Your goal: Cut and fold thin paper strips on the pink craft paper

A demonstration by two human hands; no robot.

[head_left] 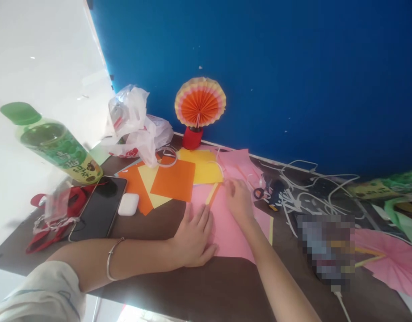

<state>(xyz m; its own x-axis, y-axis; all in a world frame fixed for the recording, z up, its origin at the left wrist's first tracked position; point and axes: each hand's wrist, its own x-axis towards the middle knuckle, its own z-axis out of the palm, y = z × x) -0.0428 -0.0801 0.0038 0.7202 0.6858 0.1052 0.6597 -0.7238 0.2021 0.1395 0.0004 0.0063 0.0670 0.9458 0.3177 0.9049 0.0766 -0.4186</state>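
Pink paper [231, 239] lies on the dark table in front of me. Flat on its left part rests my left hand [196, 237], fingers spread and holding nothing. My right hand [237, 199] is at the upper part of the pink paper, fingers bent together at the top end of a narrow yellow-orange strip [213, 193]; what its fingertips hold, if anything, is too small to tell. The strip slants between both hands. Just beyond are a yellow sheet [202, 166] and a clear tape ring [166, 157]. Orange sheets [174, 180] lie to the left.
At the left stand a green bottle [58, 143], a phone [100, 208] and a white case [128, 204]. A paper fan [199, 103] stands at the back beside plastic bags [135, 125]. Scissors [262, 193], white cables [326, 192] and a pink fan [393, 259] lie right.
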